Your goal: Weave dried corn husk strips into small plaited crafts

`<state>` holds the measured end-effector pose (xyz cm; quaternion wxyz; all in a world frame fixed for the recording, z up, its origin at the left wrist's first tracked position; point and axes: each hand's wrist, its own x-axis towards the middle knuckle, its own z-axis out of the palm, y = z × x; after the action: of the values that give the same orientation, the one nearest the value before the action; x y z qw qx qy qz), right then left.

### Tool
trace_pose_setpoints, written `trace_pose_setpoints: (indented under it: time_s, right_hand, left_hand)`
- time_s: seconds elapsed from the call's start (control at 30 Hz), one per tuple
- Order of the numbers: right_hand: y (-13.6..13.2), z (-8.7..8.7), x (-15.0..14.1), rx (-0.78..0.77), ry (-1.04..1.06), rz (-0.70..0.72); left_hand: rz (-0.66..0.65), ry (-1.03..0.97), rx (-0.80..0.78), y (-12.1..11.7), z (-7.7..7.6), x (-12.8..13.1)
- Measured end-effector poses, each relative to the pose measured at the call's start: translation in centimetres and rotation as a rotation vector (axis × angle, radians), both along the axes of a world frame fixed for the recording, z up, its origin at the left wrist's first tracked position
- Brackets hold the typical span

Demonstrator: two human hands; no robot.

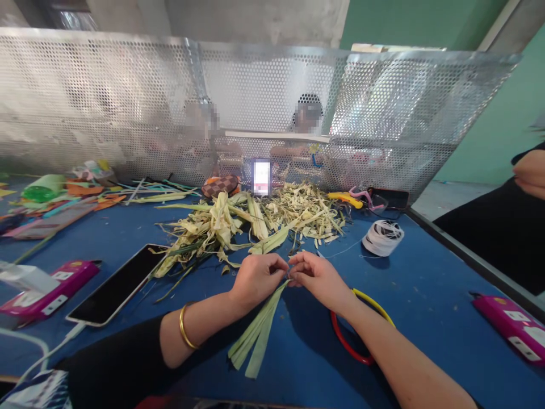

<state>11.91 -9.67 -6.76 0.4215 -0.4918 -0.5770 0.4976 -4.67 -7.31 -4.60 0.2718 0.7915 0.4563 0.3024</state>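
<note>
My left hand and my right hand meet over the blue table, both with fingers pinched together on the upper end of a bunch of pale green leaf strips. The strips trail down toward me between my forearms. A gold bangle sits on my left wrist. Just beyond my hands lies a heap of cut leaf scraps and husks.
A phone on a cable lies at left, beside a pink box. Another pink box is at right. A red and yellow ring lies under my right forearm, a white cord coil beyond. A perforated metal screen backs the table; people sit behind it.
</note>
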Motion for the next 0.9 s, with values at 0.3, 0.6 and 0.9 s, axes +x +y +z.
trace_pose_setpoints:
  time_s: [0.3,0.6,0.9]
  right_hand:
    - [0.2,-0.4,-0.2,0.063,-0.026,-0.053]
    - [0.2,-0.1,-0.5,0.025,0.022,-0.093]
    - [-0.1,0.6,-0.4,0.049,-0.070,-0.169]
  left_hand:
    - [-0.016,-0.007,0.124,0.4,-0.7,-0.2]
    - [-0.006,-0.102,0.093,0.3,-0.6,0.0]
    - [0.044,-0.144,0.005,0.1,-0.1,0.2]
